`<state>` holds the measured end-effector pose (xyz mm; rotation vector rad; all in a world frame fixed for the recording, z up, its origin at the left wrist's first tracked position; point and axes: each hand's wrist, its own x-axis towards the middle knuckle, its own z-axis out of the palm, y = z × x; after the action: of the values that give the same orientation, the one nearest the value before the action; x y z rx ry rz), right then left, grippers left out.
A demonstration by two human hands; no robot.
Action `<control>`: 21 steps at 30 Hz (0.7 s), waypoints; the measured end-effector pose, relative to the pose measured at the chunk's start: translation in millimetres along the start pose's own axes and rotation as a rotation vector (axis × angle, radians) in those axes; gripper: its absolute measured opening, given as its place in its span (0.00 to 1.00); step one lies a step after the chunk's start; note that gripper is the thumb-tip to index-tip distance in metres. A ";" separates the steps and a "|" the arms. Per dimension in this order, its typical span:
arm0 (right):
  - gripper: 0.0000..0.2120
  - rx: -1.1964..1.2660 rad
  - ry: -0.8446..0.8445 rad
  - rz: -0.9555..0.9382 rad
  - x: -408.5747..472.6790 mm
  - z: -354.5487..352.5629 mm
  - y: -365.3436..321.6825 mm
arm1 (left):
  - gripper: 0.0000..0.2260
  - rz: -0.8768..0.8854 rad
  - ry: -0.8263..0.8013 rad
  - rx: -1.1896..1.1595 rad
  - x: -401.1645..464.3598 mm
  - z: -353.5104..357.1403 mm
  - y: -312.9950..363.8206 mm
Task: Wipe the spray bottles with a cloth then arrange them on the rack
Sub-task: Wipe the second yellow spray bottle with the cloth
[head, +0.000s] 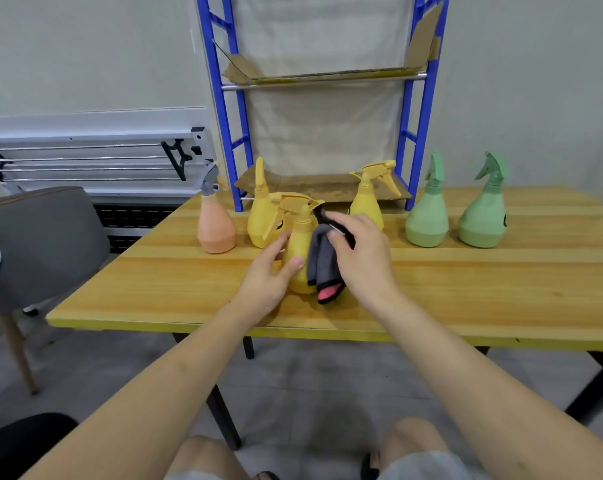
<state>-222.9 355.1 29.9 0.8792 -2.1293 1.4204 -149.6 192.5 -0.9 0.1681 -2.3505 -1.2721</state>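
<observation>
Six spray bottles on the table: three yellow, two green, one pink. Left hand grips a yellow bottle; right hand holds the cloth against it.

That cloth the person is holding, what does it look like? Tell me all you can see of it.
The cloth is soft and grey, fleecy-looking, with a dark edge and a pink patch showing at its lower end. It hangs bunched and folded, not spread out. The right hand grips its top, and it is pressed against the right side of the yellow spray bottle that the left hand holds upright on the wooden table. Its lower end hangs near the tabletop; contact is unclear.
</observation>
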 end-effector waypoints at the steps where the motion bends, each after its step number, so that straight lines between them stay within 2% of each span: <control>1: 0.15 0.005 -0.027 0.004 -0.6 4.0 -0.3 | 0.28 0.001 0.003 0.000 1.2 0.1 -2.0; 5: 0.16 0.000 -0.083 0.017 -9.1 13.5 3.7 | 0.27 0.035 0.009 0.000 3.3 -0.3 -6.7; 11: 0.27 -0.083 -0.276 -0.018 -16.4 2.0 14.4 | 0.28 0.049 -0.003 0.005 3.3 -2.5 -2.2; 16: 0.21 -0.117 -0.259 0.056 -10.2 -1.5 20.3 | 0.28 0.039 -0.009 0.001 1.3 -4.4 0.9; 21: 0.13 0.032 -0.117 0.096 7.9 5.5 -2.7 | 0.28 0.022 -0.020 0.030 1.7 -3.7 1.9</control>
<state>-226.6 347.2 34.8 0.9044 -2.2685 1.4875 -149.3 190.2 2.9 0.1389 -2.3824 -1.2337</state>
